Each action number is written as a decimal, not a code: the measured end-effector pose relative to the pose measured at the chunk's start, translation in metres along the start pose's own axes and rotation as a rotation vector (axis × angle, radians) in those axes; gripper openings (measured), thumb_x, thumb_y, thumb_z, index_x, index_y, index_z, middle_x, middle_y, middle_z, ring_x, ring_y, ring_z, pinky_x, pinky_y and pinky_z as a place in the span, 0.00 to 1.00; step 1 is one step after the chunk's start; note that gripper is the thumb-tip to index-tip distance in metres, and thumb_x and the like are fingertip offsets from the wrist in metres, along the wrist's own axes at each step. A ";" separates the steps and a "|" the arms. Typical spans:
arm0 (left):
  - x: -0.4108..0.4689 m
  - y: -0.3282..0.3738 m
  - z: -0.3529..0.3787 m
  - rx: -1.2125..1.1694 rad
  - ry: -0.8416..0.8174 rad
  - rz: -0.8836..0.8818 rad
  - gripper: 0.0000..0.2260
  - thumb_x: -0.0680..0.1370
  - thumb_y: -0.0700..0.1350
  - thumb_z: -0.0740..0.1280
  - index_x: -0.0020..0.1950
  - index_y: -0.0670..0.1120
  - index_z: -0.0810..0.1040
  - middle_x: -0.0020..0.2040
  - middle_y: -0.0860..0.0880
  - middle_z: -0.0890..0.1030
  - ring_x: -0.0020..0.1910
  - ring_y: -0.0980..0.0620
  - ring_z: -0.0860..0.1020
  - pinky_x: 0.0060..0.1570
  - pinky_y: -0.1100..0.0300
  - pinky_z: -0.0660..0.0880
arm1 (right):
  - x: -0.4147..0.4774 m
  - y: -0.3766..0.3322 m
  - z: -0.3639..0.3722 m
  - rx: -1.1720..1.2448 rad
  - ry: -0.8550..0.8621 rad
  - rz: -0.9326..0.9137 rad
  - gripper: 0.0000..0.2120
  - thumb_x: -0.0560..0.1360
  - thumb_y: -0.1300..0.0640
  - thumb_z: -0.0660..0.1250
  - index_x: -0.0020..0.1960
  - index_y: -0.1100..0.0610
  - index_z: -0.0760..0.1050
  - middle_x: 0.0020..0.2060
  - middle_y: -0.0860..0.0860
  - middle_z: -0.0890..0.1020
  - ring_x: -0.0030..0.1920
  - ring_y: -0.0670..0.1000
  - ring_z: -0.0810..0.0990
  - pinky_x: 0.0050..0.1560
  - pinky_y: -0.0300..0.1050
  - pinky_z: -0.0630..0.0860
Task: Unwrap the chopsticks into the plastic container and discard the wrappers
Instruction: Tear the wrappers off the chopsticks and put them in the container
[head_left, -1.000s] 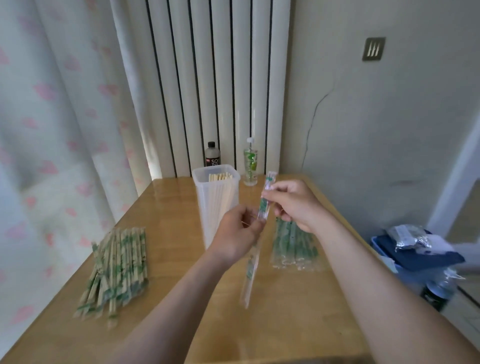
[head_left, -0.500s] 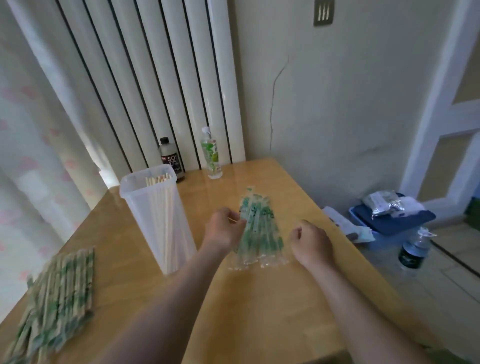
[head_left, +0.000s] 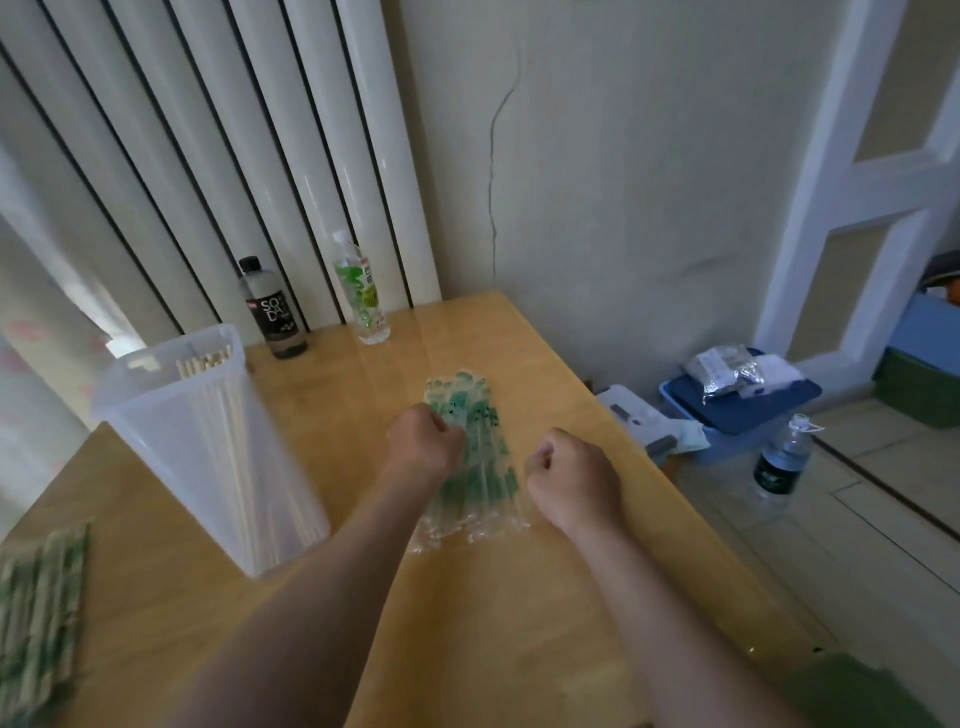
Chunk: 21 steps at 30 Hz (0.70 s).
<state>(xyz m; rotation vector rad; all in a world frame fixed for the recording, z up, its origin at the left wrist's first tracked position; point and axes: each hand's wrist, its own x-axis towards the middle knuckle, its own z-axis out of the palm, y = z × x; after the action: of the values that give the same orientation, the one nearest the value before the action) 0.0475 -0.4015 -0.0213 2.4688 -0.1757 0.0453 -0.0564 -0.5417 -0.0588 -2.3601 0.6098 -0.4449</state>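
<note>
A tall clear plastic container (head_left: 156, 415) stands on the left of the wooden table (head_left: 467, 623), with bare chopsticks (head_left: 202, 364) upright inside. A pile of empty clear-and-green wrappers (head_left: 483, 467) lies mid-table. My left hand (head_left: 423, 447) is curled over the pile's left edge, fingers closed on a wrapper there. To the right of the pile, my right hand (head_left: 571, 478) hovers as a loose fist with nothing in it. Wrapped chopsticks (head_left: 41, 597) lie blurred at the table's left edge.
A black soda bottle (head_left: 272, 317) and a green-labelled bottle (head_left: 363, 296) stand at the table's back by the radiator. On the floor to the right are a blue box (head_left: 727, 410) with packets on top and a water bottle (head_left: 779, 467).
Both hands came down from holding a wrapper in the air. The left now sits on the wrapper pile, and the right has let go and closed empty. The view swung right.
</note>
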 end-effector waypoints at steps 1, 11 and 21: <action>0.000 -0.001 0.000 -0.011 0.005 0.001 0.09 0.77 0.45 0.67 0.38 0.46 0.73 0.36 0.47 0.76 0.37 0.48 0.75 0.30 0.58 0.66 | 0.000 0.000 0.000 0.009 0.001 0.001 0.07 0.79 0.56 0.64 0.43 0.54 0.75 0.36 0.48 0.78 0.37 0.52 0.76 0.34 0.47 0.70; -0.029 -0.017 -0.029 -0.058 0.041 0.111 0.09 0.79 0.46 0.64 0.41 0.44 0.75 0.35 0.48 0.76 0.34 0.50 0.72 0.32 0.57 0.68 | 0.002 0.002 0.000 0.042 -0.013 0.037 0.07 0.77 0.55 0.64 0.41 0.53 0.76 0.36 0.48 0.80 0.37 0.52 0.78 0.37 0.49 0.76; -0.095 -0.100 -0.093 0.002 -0.027 0.232 0.08 0.79 0.44 0.65 0.40 0.48 0.78 0.34 0.52 0.79 0.33 0.56 0.75 0.33 0.65 0.69 | -0.016 -0.030 -0.013 0.089 -0.132 -0.067 0.09 0.76 0.54 0.64 0.38 0.53 0.79 0.33 0.48 0.81 0.36 0.53 0.79 0.36 0.46 0.74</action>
<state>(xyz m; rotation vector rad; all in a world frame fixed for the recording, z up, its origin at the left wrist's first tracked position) -0.0316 -0.2550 -0.0167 2.4404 -0.4737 0.1115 -0.0666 -0.5189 -0.0320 -2.3087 0.4425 -0.3352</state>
